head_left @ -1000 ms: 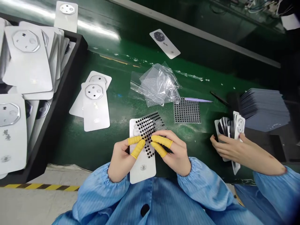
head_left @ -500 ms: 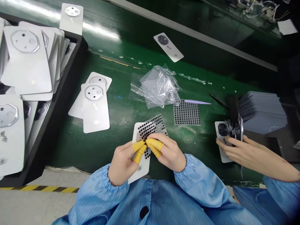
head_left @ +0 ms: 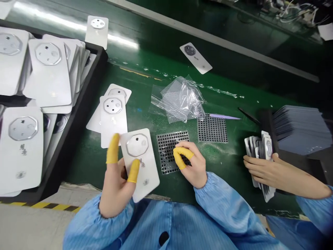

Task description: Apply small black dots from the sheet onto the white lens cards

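Observation:
My left hand (head_left: pixel 117 180), with yellow finger cots on thumb and forefinger, holds a white phone back cover (head_left: pixel 139 161) with an octagonal camera ring, tilted above the green bench. My right hand (head_left: pixel 191 165), also with a yellow cot, rests curled on a clear sheet of small black dots (head_left: pixel 171 151) lying flat on the bench, pinching at it. A second dot sheet (head_left: pixel 212 129) lies just beyond. Two more white covers (head_left: pixel 112 116) lie overlapped to the left.
A black tray (head_left: pixel 78 114) on the left holds several stacked white covers. Crumpled clear plastic film (head_left: pixel 179 99) lies mid-bench. One cover (head_left: pixel 195 58) lies further back. At right, a co-worker's hand (head_left: pixel 270 170) holds a fan of covers beside a dark stack (head_left: pixel 299 128).
My hands have parted: the left carried the cover off to the left, and the dot sheet now lies on the bench under my right hand. The camera view shifted left.

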The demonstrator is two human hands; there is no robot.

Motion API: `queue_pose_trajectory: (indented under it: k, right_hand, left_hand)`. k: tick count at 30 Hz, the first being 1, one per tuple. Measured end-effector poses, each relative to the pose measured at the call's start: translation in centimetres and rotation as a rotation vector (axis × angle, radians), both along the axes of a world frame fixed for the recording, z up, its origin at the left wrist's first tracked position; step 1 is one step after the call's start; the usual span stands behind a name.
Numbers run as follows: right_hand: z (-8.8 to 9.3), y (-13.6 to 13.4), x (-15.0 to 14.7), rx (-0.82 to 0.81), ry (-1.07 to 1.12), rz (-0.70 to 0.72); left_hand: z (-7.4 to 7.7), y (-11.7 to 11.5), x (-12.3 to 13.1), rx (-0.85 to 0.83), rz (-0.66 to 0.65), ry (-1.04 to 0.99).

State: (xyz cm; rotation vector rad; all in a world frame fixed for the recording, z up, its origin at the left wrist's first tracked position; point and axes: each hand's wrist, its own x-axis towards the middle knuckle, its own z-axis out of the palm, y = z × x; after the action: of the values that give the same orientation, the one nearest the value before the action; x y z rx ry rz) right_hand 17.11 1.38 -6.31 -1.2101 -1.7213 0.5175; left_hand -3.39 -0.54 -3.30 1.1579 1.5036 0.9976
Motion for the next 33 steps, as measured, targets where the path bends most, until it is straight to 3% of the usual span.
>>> queue_pose_trajectory:
  k: [3, 6, 9, 18, 27, 31, 33]
  right_hand:
    - [2.0, -0.4, -0.3, 0.066, -0.103, -0.027]
    - [3.7, -0.8, -0.7, 0.083, -0.189, 0.07]
    - [4.5, -1.0, -0.8, 0.192, -0.354, 0.15]
    - [3.8, -1.6, -0.7, 0.178, -0.433, 0.134]
    - [3.5, -2.3, -1.4, 0.049, -0.46, 0.209]
    - [2.1, -1.8, -0.7, -0.051, -0.252, 0.27]
    - [1.4, -1.7, 0.0, -0.11, -0.149, 0.262]
  left_hand:
    - [0.8, -0.9, 1.8, 0.02, -0.009, -0.148]
    - [0.9, -1.2, 3.2, 0.154, -0.118, -0.118]
    - [0.7, -1.2, 3.6, 0.242, -0.136, -0.084]
    - [0.3, -1.4, 3.4, 0.248, -0.214, -0.038]
    - [0.6, -0.9, 3.6, 0.294, -0.165, 0.124]
    - [0.0, -0.3, 4.5, 0.148, -0.14, -0.074]
    - [0.0, 0.1, 4.4, 0.093, -0.055, -0.186]
